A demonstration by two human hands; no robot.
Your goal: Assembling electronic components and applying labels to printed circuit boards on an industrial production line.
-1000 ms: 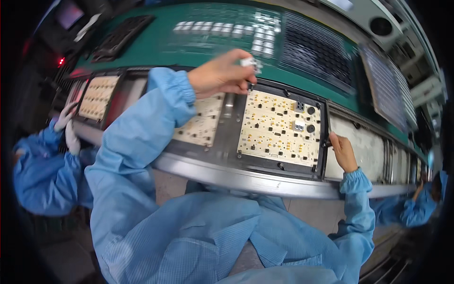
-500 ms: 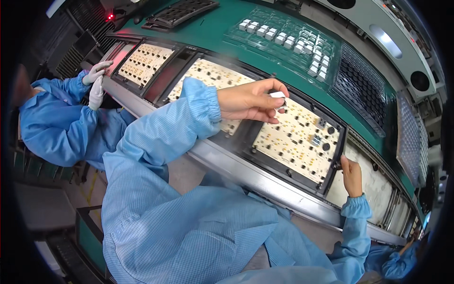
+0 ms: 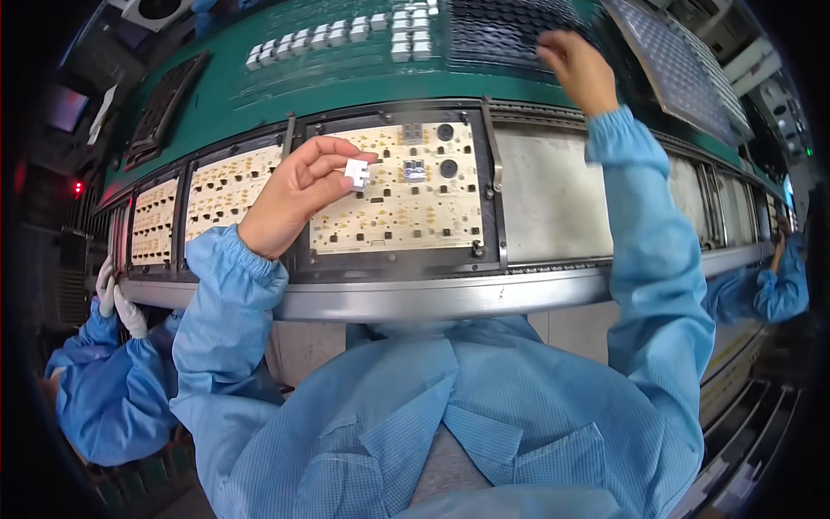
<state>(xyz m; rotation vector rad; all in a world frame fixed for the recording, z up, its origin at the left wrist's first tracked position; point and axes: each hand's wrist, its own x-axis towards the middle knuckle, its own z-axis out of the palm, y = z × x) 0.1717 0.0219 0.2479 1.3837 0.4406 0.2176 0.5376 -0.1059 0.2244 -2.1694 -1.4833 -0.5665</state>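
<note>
A cream-coloured rectangular circuit board (image 3: pixel 399 195), matt and speckled with tiny pads and a few dark round and square parts, lies in a black metal carrier frame (image 3: pixel 493 208) on the conveyor line, whose front edge is a smooth, curved grey metal rail (image 3: pixel 450 298). The left hand (image 3: pixel 298 195) hovers over the left part of that board, its fingers curled in and thumb and forefinger pinched on a small white blocky plastic component (image 3: pixel 356 173), held just above the board's surface. The right hand (image 3: pixel 579 69) is stretched far forward over the green table (image 3: pixel 285 82) behind the line, fingers bent loosely downward at the edge of a dark gridded tray (image 3: pixel 501 26) of small cells; whether it holds anything cannot be made out. Both arms wear light blue, finely woven cleanroom sleeves with gathered cuffs. Rows of small pale grey blocks (image 3: pixel 346 35) sit on the green surface. To the right of the board lies a plain grey flat panel (image 3: pixel 553 195). At far left, another person's white-gloved hand (image 3: pixel 117 298) rests on the rail.
</note>
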